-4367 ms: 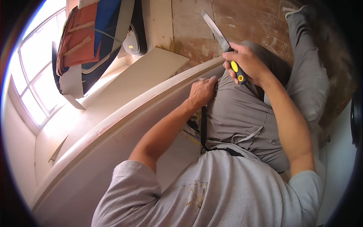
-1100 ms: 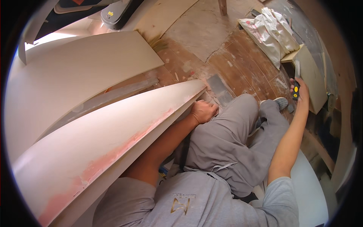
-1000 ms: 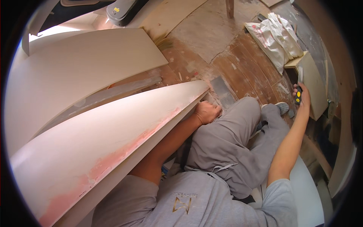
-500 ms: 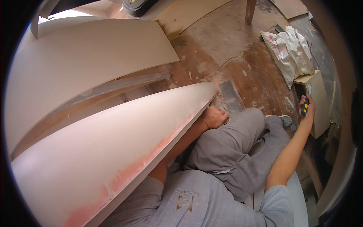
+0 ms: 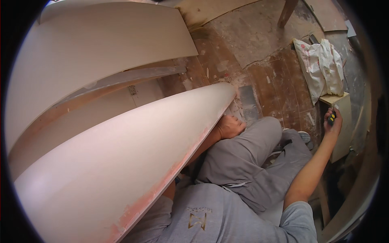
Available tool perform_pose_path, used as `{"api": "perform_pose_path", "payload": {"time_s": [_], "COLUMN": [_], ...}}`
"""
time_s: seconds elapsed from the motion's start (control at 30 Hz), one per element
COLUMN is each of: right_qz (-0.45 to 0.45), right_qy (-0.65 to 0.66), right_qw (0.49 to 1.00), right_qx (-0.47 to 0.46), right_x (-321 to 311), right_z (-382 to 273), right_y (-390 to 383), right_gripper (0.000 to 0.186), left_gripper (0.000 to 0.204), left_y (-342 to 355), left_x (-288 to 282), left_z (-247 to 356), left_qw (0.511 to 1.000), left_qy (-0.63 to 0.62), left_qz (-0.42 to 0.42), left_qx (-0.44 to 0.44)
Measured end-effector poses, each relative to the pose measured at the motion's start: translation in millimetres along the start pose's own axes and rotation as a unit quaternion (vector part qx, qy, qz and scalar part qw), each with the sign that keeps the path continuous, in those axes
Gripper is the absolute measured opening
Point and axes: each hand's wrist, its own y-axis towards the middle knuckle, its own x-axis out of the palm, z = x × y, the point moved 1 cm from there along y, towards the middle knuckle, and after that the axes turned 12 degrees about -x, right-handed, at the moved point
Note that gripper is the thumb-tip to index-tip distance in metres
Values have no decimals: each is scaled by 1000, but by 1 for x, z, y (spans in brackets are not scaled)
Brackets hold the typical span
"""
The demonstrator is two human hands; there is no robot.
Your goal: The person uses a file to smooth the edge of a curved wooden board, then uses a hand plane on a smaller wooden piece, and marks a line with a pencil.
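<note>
A long white panel (image 5: 121, 162) slants across the left side, tapering away from me. Pink filler (image 5: 162, 183) is smeared along its near edge. My left arm passes under that edge. My left hand (image 5: 232, 126) comes out beside the panel's narrow end, close to my knee, its fingers curled closed; whatever may be inside them is hidden. At the far right my right hand (image 5: 333, 123) grips the black and yellow handle of a putty knife (image 5: 332, 117). Its light blade points down at the top end of a wooden box (image 5: 342, 121) and is mostly hidden.
Another large pale panel (image 5: 105, 52) stands beyond the first, with a gap between them. A white plastic sack (image 5: 322, 69) lies against the wooden box. A grey metal plate (image 5: 248, 102) rests on the dusty brown floor (image 5: 275, 87). A wooden leg (image 5: 287, 14) stands farther off.
The view has shifted slightly. My right hand has brought the putty knife lower against the box end, and less of the blade shows. The left hand stays by the panel's end.
</note>
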Motion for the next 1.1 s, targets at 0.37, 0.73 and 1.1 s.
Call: {"api": "perform_pose_path", "payload": {"time_s": [0.37, 0.73, 1.1], "right_qz": [-13, -7, -25], "right_qy": [25, 26, 25], "right_qw": [999, 1000, 999], "right_qx": [-23, -11, -14], "right_x": [16, -3, -14], "right_z": [-15, -27, -19], "right_y": [-30, -60, -62], "right_gripper": [15, 21, 17], "left_gripper": [17, 14, 11], "left_y": [0, 4, 3], "left_x": [-4, -2, -1], "left_z": [-3, -3, -4], "left_qw": [998, 995, 990], "left_qy": [45, 82, 110], "left_qz": [-48, -59, -88], "left_qx": [8, 11, -20]}}
